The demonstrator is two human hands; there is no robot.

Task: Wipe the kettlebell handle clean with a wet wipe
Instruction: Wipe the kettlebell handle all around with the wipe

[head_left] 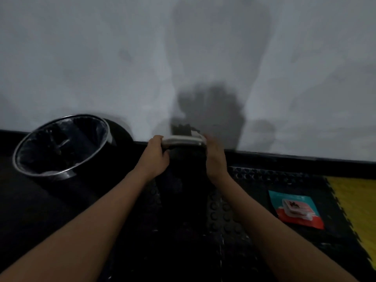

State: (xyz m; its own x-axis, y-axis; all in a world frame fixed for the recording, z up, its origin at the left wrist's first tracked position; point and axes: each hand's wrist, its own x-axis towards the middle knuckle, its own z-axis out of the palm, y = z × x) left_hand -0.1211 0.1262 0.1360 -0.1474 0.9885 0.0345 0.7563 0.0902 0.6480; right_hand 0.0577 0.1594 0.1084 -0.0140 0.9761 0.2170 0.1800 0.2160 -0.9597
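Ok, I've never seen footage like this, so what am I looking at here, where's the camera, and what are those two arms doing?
There is no machine here: these are a person's two bare arms, filmed by one wide-angle camera worn on the head, looking forward and down.

The left hand grips one end of the pale kettlebell handle. The right hand is at the other end; a bit of something white, probably the wet wipe, shows by its fingers, but the blur hides the grip. The kettlebell's dark body is hard to make out.

It all sits on a black studded floor mat against a grey wall. A lined bin stands to the left, a pack of wipes lies to the right, beside a yellow mat.
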